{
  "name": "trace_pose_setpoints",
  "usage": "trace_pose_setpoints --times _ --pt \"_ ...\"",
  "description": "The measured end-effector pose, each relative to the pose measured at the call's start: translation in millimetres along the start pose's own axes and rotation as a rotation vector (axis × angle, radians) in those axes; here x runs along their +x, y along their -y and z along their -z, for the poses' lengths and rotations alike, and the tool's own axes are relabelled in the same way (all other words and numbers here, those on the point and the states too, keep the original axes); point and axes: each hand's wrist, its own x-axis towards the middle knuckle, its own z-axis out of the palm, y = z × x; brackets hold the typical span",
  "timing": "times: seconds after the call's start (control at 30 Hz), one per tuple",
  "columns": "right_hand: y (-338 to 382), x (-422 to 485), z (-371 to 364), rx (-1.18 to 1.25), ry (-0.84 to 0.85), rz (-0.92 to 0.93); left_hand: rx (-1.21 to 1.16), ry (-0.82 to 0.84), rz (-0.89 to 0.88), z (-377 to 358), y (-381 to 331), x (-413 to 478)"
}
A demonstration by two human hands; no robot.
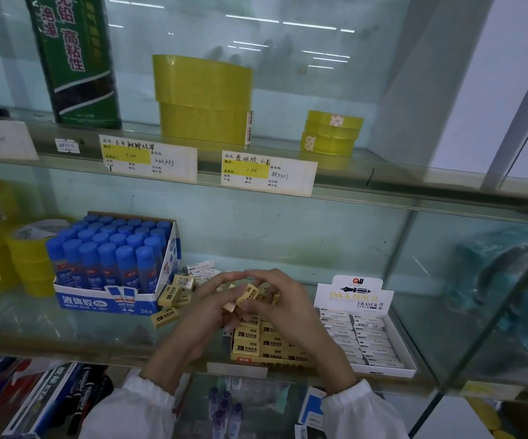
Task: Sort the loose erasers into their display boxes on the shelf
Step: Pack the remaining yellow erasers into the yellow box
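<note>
yellow 2b eraser (246, 296) pinched between fingers (224, 282) of both hands above its box (267, 359).

Glossy glass shelf (66, 324), matt cardboard display box (398, 353), shiny plastic tape rolls (204, 99)

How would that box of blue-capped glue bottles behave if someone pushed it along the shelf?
The glue box would probably slide as one block, since its bottles are packed tight. It looks fairly heavy, being full. Its wide, low base suggests it will not tip easily, and the glass shelf looks smooth.
</note>
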Motion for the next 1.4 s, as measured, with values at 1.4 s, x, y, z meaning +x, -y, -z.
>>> trace_pose_setpoints --times 1.4 --pt "2 6 3 0.000 -0.066 -0.502 0.173 -0.189 -0.058 1 -1 3"
